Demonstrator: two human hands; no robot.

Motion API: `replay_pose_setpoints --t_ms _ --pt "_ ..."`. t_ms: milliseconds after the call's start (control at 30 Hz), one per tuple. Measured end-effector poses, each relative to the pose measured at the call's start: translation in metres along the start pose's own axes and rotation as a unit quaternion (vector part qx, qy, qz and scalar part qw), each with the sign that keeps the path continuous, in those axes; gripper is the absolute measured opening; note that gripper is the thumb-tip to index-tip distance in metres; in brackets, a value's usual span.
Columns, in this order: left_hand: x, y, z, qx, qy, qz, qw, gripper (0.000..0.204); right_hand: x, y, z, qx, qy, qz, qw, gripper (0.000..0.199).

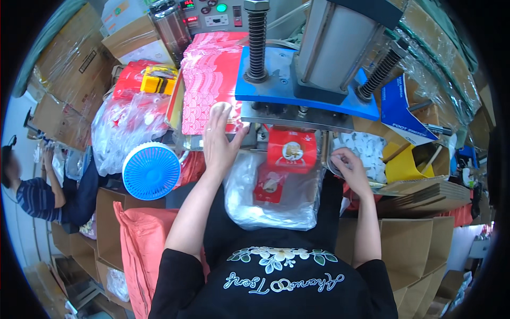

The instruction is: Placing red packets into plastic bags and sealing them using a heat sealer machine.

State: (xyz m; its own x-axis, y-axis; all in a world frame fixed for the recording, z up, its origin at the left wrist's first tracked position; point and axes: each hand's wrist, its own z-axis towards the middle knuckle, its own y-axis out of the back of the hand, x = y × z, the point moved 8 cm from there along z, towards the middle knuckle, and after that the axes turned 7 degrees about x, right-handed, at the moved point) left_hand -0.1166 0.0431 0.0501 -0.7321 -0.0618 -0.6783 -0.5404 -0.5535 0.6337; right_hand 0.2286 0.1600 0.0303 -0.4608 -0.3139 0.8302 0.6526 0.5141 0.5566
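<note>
My left hand [218, 139] lies with its fingers stretched out on the near end of a stack of red sheets with a pale wave pattern [204, 80]. Right of it stands a press with a blue plate [287, 80]. A red printed packet [284, 151] hangs out from under the press's near edge. Below, a clear plastic bag [241, 204] rests at my lap with another red packet [268, 186] in it. My right hand [350, 170] is closed, its fingers curled beside a heap of small white pieces [366, 149]. What it grips is too small to make out.
A blue fan [152, 170] stands at the left, before a plastic bag of red packets [130, 125]. Flattened cardboard [419, 199] and a yellow box [406, 165] are at the right. Another person [40, 194] sits at the far left.
</note>
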Motion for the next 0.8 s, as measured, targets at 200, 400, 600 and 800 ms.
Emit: replay_pose_setpoints --t_ms 200,400,600,800 --pt "0.026 0.021 -0.05 0.022 -0.066 0.15 0.986 0.049 -0.031 0.011 0.004 -0.044 -0.052 0.317 0.946 0.014" --pt "0.005 0.043 -0.042 -0.016 -0.008 -0.05 0.999 0.016 -0.029 0.025 -0.006 -0.109 -0.021 0.361 0.926 0.027" --pt "-0.025 -0.018 -0.079 0.138 0.091 -0.337 0.927 0.01 0.023 0.01 -0.015 -0.086 -0.026 0.167 0.982 0.028" --pt "-0.033 -0.055 -0.103 0.201 0.099 -0.286 0.932 0.012 0.084 -0.06 -0.013 0.097 0.008 0.239 0.966 0.02"
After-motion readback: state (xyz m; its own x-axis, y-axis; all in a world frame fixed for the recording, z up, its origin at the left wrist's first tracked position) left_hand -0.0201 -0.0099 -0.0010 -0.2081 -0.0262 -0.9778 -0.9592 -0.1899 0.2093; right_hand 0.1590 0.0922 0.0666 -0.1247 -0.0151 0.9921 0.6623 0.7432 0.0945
